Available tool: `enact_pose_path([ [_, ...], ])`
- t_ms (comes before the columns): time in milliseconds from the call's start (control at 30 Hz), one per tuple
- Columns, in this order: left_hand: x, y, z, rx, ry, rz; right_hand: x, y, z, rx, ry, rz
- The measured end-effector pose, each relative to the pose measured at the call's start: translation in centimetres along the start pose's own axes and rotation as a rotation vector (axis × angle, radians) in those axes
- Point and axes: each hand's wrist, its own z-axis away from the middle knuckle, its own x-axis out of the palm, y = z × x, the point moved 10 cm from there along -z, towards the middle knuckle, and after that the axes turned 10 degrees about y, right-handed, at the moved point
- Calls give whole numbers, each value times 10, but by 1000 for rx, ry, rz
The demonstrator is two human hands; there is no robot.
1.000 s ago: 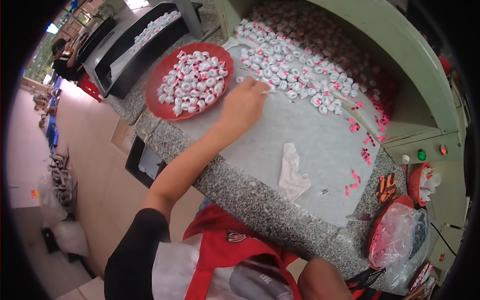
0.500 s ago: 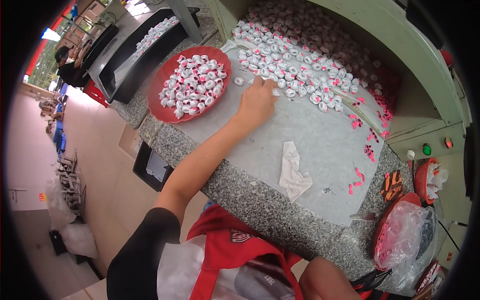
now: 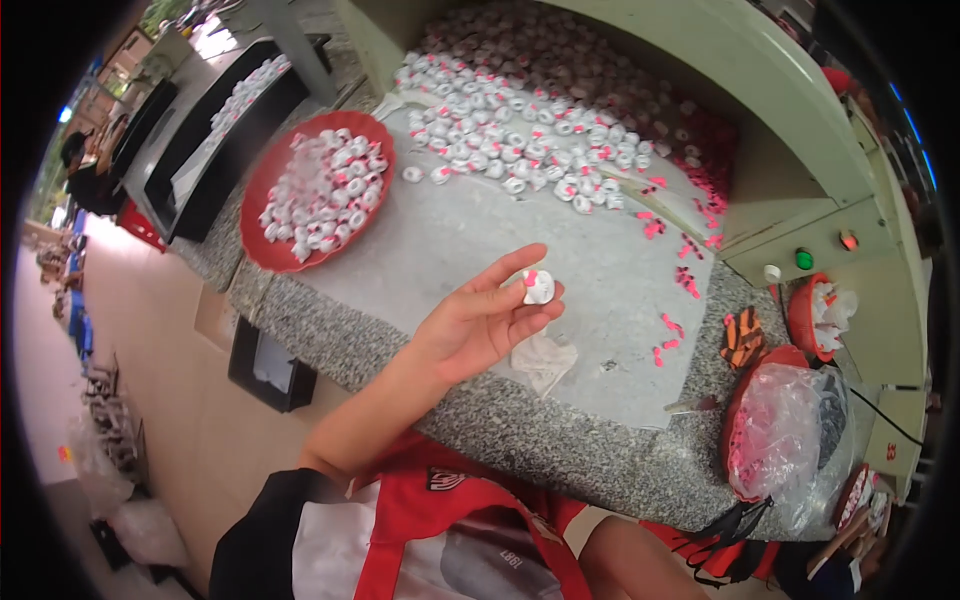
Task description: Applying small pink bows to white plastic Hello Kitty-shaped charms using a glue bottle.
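My left hand [image 3: 485, 315] is held over the worktop, palm turned up. Between its thumb and fingers is a small white rounded piece with a pink mark [image 3: 539, 288]. Under the hand, partly covered, lies a crumpled white cloth [image 3: 545, 362] on the pale sheet [image 3: 440, 235]. A heap of similar white pieces [image 3: 500, 135] spreads at the far side, running into the shaded cabinet. To the left, a red scalloped bowl [image 3: 262, 240] holds many more of them. My right hand is out of sight.
A green cabinet [image 3: 850, 240] arches over the heap. Small pink parts [image 3: 686, 281] lie scattered at right. Orange-black finger-shaped items [image 3: 743, 337], a red basket [image 3: 804, 315] and a red bowl with clear plastic [image 3: 775, 430] sit farther right. Black trays [image 3: 165, 190] stand at left.
My left hand has come back from the heap's edge toward me and turned palm up, with a white piece showing in its fingers. The view has shifted, moving the scene leftward.
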Motion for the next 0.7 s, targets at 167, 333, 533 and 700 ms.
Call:
enact_pose_path([
  [167, -3, -24, -2, -58, 134, 5, -161, 23, 107, 924, 784, 516],
  [333, 11, -1, 10, 276, 135, -675, -186, 58, 156, 1173, 479, 1180],
  [533, 18, -2, 9, 267, 213, -741, -169, 57, 130, 1094, 337, 1356],
  [700, 48, 0, 16, 596, 149, -1081, -157, 47, 114, 895, 356, 1352],
])
